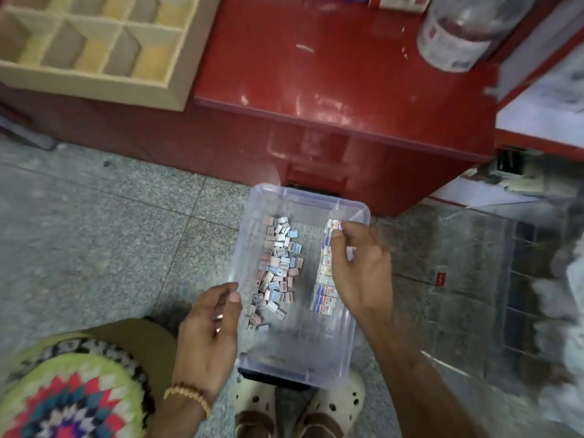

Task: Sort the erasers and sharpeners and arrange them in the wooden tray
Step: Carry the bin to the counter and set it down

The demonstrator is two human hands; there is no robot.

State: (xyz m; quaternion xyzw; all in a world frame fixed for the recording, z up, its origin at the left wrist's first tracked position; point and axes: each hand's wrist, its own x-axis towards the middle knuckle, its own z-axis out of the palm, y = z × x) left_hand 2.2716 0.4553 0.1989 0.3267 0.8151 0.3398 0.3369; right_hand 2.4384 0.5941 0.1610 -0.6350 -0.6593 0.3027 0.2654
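I hold a clear plastic bin (303,197) above the floor, over my feet. Small blue, pink and white sharpeners (278,267) lie heaped along its left half. Boxed white erasers (325,295) line its right wall. My left hand (205,336) grips the bin's left rim, thumb on top. My right hand (360,273) curls over the right rim and covers part of the eraser row. The wooden tray (94,86), divided into several compartments, stands at the top left on a red counter (316,74); the compartments I can see hold nothing.
A plastic-wrapped jar (458,33) stands on the counter's far right. Another clear plastic container (474,279) lies on the speckled floor to the right. A crocheted cushion (69,399) sits at the bottom left, and my white sandals (331,406) are below the bin.
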